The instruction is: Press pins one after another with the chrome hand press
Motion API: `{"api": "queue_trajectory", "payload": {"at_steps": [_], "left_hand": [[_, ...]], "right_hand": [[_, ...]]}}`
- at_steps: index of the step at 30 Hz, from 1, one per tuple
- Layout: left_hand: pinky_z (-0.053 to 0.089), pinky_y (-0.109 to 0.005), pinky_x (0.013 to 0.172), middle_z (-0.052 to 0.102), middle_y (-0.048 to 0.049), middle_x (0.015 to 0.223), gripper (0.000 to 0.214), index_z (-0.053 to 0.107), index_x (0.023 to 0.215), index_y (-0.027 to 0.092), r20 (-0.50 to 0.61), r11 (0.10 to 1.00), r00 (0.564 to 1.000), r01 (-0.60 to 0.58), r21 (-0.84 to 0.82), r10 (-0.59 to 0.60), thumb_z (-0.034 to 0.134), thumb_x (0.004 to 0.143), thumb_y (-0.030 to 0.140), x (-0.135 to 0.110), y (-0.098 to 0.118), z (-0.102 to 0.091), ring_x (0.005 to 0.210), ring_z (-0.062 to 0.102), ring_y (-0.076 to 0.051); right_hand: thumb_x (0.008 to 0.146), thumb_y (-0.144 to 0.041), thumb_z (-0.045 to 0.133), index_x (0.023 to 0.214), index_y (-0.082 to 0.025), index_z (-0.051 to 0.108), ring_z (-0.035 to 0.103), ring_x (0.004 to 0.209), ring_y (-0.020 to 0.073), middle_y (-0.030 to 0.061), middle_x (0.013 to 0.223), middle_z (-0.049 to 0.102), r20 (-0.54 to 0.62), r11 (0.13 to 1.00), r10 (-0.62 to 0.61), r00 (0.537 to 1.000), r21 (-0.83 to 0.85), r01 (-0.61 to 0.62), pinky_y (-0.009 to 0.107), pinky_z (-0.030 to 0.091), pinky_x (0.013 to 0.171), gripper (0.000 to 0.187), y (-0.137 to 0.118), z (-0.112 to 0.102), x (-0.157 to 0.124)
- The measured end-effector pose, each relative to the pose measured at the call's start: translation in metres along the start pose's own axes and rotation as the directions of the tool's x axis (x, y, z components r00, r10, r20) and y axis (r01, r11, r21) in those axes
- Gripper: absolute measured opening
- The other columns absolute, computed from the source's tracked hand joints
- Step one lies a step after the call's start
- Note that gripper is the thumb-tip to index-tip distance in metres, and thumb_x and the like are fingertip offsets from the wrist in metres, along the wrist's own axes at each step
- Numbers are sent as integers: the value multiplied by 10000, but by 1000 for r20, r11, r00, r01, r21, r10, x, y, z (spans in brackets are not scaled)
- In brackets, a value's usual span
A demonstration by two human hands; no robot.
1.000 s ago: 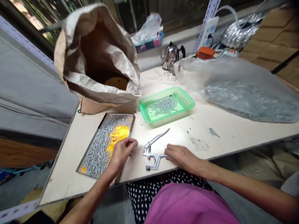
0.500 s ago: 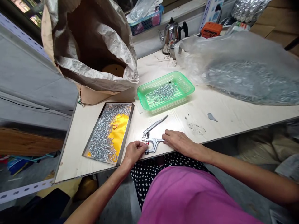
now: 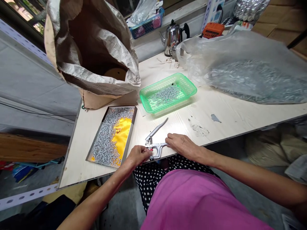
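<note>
Silver hand-press pliers with a long raised lever, a small spring and a red part at the jaw lie at the table's front edge. My left hand is closed in a pinch at the jaw, beside the red part; whatever the fingertips hold is hidden. Curled over the end of the lower handle, my right hand grips the pliers. The lever stands free of both hands. Left of my left hand is a shallow tray of many small silver metal pieces on a yellow lining.
A green plastic basket with similar metal pieces stands beyond the pliers. Farther back are a large open paper sack, a steel kettle and an orange box. A clear plastic bag of metal pieces lies right on the table.
The whole view has shifted slightly. My left fingertips have moved a little at the jaw, covering more of it. My right hand keeps its grip on the handle.
</note>
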State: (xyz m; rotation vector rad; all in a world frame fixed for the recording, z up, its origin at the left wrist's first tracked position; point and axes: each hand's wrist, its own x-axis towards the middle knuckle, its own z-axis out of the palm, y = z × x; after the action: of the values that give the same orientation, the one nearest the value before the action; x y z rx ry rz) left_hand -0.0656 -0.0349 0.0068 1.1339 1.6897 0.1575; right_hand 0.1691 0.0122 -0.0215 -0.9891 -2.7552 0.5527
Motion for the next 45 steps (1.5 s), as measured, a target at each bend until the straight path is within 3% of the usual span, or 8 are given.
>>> {"api": "queue_trajectory", "payload": {"at_steps": [4, 9, 15, 20, 25, 28, 34, 45], "left_hand": [[273, -199, 390, 468, 69, 459, 291, 586, 690, 169, -63, 998, 998, 17, -63, -21, 628, 705, 457, -3, -2, 9, 384, 384, -77], [266, -196, 371, 462, 75, 444, 265, 561, 696, 172, -92, 996, 995, 40, -83, -48, 607, 746, 428, -6, -2, 15, 365, 402, -81], [301, -181, 366, 473, 77, 422, 218, 569, 722, 163, -103, 994, 992, 56, -95, -66, 599, 794, 367, -7, -3, 18, 350, 430, -80], [362, -173, 359, 474, 83, 434, 164, 569, 741, 157, -130, 989, 987, 80, -126, -97, 586, 811, 304, -8, -2, 21, 348, 460, -80], [369, -165, 353, 490, 76, 439, 178, 577, 731, 149, -140, 984, 985, 82, -161, -105, 607, 805, 308, -9, -4, 22, 338, 468, -75], [378, -166, 350, 490, 77, 442, 164, 577, 733, 147, -133, 983, 985, 88, -163, -110, 599, 813, 288, -8, -3, 22, 333, 468, -75], [394, -161, 345, 488, 83, 458, 128, 559, 730, 147, -124, 984, 985, 97, -148, -116, 575, 827, 228, -7, 1, 22, 331, 472, -70], [392, -186, 371, 475, 80, 457, 152, 543, 730, 166, -78, 979, 985, 143, -144, -155, 577, 823, 280, -3, 1, 21, 343, 472, -87]], "right_hand": [[936, -81, 430, 882, -169, 569, 473, 711, 149, 39, 871, 578, -17, 999, -26, 1000, -31, 25, 294, 277, 611, 173, 0, 3, -2], [940, -114, 440, 912, -184, 577, 472, 693, 142, 39, 891, 573, -21, 1000, -19, 1000, -21, 19, 297, 271, 580, 157, 4, 6, -2], [981, -258, 445, 954, -175, 597, 504, 728, 138, 56, 972, 560, 34, 998, -15, 999, 61, 12, 279, 321, 595, 175, 12, -12, 15], [966, -143, 401, 1108, -194, 573, 490, 891, 199, 93, 1114, 553, -103, 989, 2, 995, -150, -17, 305, 330, 665, 228, 29, -10, 50], [981, -144, 393, 928, -173, 598, 448, 870, 216, 74, 926, 587, -83, 942, -138, 987, -319, 104, 336, 293, 682, 214, 49, -4, 75], [989, -145, 380, 921, -171, 602, 437, 868, 216, 72, 899, 587, -132, 926, -189, 973, -354, 132, 343, 286, 687, 234, 52, -4, 75], [987, -134, 377, 896, -165, 607, 441, 844, 207, 67, 878, 587, -127, 936, -160, 979, -335, 110, 334, 289, 685, 249, 54, -1, 71], [992, -120, 377, 891, -159, 617, 438, 805, 195, 54, 841, 599, -140, 902, -230, 963, -402, 157, 337, 253, 686, 264, 56, -8, 67]]}}
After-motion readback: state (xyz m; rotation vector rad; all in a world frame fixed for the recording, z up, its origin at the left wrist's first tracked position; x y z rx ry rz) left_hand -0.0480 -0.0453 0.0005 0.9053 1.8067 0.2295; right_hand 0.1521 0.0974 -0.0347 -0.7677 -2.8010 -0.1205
